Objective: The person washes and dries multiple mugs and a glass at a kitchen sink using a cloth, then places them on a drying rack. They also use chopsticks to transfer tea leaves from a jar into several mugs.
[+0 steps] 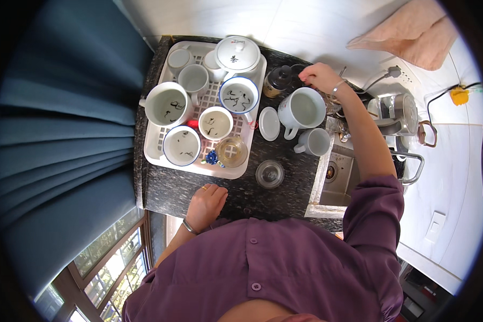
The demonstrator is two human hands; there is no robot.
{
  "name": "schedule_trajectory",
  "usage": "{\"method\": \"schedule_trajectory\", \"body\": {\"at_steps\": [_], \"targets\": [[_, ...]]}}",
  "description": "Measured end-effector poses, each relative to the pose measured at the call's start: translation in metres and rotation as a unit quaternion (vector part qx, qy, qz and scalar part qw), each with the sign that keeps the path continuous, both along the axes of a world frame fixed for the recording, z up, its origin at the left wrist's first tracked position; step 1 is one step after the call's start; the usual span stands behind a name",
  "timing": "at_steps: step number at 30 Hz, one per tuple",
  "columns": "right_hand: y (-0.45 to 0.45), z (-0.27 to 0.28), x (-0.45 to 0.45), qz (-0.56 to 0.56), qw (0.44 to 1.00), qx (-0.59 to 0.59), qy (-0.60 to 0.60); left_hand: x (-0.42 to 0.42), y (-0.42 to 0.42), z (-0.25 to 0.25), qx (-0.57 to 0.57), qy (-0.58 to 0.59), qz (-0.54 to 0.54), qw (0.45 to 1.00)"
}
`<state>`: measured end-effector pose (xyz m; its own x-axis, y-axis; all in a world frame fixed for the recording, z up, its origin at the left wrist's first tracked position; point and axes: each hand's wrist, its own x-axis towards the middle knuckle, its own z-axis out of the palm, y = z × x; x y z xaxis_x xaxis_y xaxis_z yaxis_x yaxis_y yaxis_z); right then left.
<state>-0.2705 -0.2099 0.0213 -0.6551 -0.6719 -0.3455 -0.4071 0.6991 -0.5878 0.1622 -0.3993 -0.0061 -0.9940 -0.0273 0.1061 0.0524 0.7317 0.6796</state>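
My right hand (pixel 321 79) reaches to the back of the granite counter, beside a dark-lidded bottle (pixel 279 79) and a dark round object; its curled fingertips hide whether they grip anything. In front of it stand a large white mug (pixel 302 108) of clear liquid and a smaller white mug (pixel 314 142). A white lid (pixel 269 123) lies to their left. My left hand (pixel 207 204) rests loosely curled at the counter's front edge, with nothing visible in it. Nearest to it are a glass jar or cup (pixel 269 174) and the white plastic tray (pixel 173 163).
Several white mugs fill the tray, some with dark leaf-like strands in liquid, plus a lidded mug (pixel 238 55) and a glass cup (pixel 231 151) with a blue flower. At right are a steel sink (pixel 338 177), a glass kettle (pixel 402 114) and a plugged cord (pixel 393 72). A curtain (pixel 64 129) hangs left.
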Motion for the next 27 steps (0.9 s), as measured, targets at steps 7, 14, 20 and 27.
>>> {"method": "schedule_trajectory", "body": {"at_steps": [7,14,20,27], "targets": [[-0.023,-0.035,-0.016,0.198,0.949,0.205,0.135,0.000,0.000,0.006,-0.018,-0.018,0.021,0.999],[-0.024,-0.047,-0.027,0.215,0.948,0.224,0.074,0.003,0.006,0.003,-0.012,-0.037,0.026,0.999],[-0.034,-0.043,-0.023,0.212,0.950,0.223,0.057,0.007,0.008,0.000,-0.012,-0.036,0.036,0.999],[-0.025,-0.056,-0.033,0.235,0.948,0.200,0.074,0.003,0.012,0.002,-0.006,-0.039,0.035,0.999]]}}
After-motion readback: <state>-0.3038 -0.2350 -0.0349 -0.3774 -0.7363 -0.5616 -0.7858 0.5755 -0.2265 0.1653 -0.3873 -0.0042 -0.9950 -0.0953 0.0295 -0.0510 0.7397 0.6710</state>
